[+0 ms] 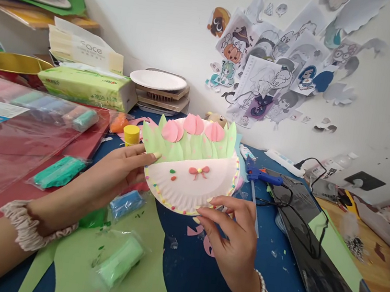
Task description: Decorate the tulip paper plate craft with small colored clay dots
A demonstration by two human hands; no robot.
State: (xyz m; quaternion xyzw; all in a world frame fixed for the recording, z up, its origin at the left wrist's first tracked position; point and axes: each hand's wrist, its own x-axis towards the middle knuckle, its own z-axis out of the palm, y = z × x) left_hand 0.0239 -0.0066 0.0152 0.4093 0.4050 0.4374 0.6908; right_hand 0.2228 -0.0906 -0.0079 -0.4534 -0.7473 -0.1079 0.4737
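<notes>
Drawings (260, 80) hang on the far wall (162, 16); the left hand (127, 161) holds the plate (189, 188) (pink tulips (193, 124) on top), apparently gripping behind; the right hand (235, 234) pinches its near rim.

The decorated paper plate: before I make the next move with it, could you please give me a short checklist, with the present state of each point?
1. Left hand holds the decorated paper plate at its upper left side: ok.
2. Right hand pinches the lower right rim: ok.
3. Three pink flowers stand in place along the top, above the green leaves: ok.
4. Red bow is firmly stuck on the front: cannot tell; it is in place, but its bond does not show.
5. Table below the plate is free of scraps: not ok; pink paper scraps lie there.
6. Glue gun is cool: cannot tell.
</notes>
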